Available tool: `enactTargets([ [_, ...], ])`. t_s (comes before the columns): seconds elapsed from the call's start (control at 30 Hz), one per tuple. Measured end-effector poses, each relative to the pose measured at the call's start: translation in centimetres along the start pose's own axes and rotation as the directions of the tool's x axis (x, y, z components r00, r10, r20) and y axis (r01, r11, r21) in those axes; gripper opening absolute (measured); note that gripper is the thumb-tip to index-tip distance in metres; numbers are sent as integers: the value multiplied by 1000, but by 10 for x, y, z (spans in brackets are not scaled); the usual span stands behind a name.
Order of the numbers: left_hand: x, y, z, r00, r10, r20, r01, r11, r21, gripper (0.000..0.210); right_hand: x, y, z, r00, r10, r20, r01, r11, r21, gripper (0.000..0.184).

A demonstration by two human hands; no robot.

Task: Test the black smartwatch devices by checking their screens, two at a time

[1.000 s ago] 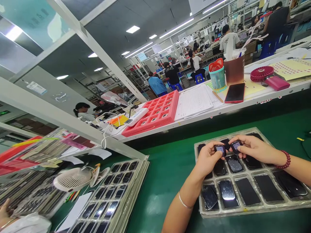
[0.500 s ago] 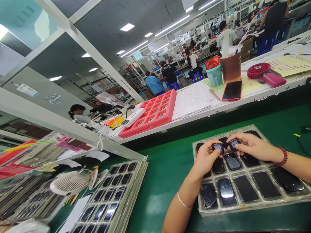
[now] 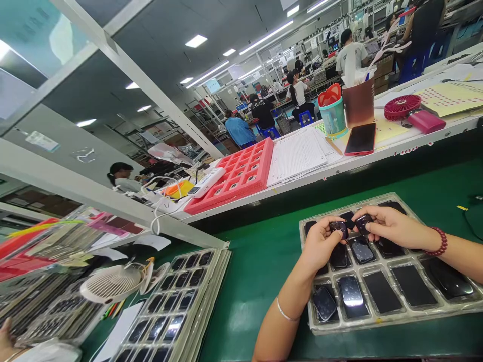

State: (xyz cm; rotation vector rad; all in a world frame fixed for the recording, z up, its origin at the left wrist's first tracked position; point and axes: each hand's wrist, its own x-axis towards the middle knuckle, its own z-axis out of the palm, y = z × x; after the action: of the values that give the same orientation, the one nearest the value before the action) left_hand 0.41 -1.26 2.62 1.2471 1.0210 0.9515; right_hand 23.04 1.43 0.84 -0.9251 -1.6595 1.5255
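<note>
Two bare hands at work above a pocketed plastic tray (image 3: 341, 325) on the green table (image 3: 241, 301). Left hand (image 3: 319, 246) grasping: thumb and fingers pinch a small square smartwatch (image 3: 338, 229), dark face up, thumb overlapping its lower edge. Right hand (image 3: 394, 229) grasping likewise, thumb and fingers closed on a second smartwatch (image 3: 363, 223), tilted slightly. The two sit near each other, apart, over the tray's far rows; faint marks on both faces, too small to read. Step in hand, by my judgement: handling and viewing the pair side by side, neither one set down. From this posture the next move would call for a light edge grip, faces left uncovered, and care to clear the devices in the pockets below. In the near row, a wrapped device (image 3: 324, 304) lies askew in the leftmost pocket; beside it, a glossy one (image 3: 352, 294) catching light. Right wrist: red beaded bracelet (image 3: 440, 241). To the left, well apart, a stack of similar loaded trays (image 3: 213, 284) and a white fan (image 3: 113, 285); at the far left edge, another person's hand (image 3: 5, 338). On the white shelf ahead: red foam tray (image 3: 234, 193), lined papers (image 3: 296, 156), smartphone (image 3: 360, 139).
</note>
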Motion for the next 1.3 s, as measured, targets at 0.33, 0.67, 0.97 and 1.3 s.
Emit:
enactTargets([
  [0.33,-1,1,1,998,42,-35,-42,999,7,41,-2,-4,5,985,-170,-34,165,978,-130,35],
  [0.67,1,-4,0,1000,3,-25,-2,999,40,38,-1,-4,5,997,-74,-20,72,992,-100,26],
  [0.97,-1,0,1,999,15,-35,-16,1000,-5,33,-2,-8,6,999,-51,20,52,998,-40,31],
  [1.3,0,-6,-3,1000,5,-27,-5,1000,-2,46,-1,-2,3,1000,0,10,0,999,39,42],
])
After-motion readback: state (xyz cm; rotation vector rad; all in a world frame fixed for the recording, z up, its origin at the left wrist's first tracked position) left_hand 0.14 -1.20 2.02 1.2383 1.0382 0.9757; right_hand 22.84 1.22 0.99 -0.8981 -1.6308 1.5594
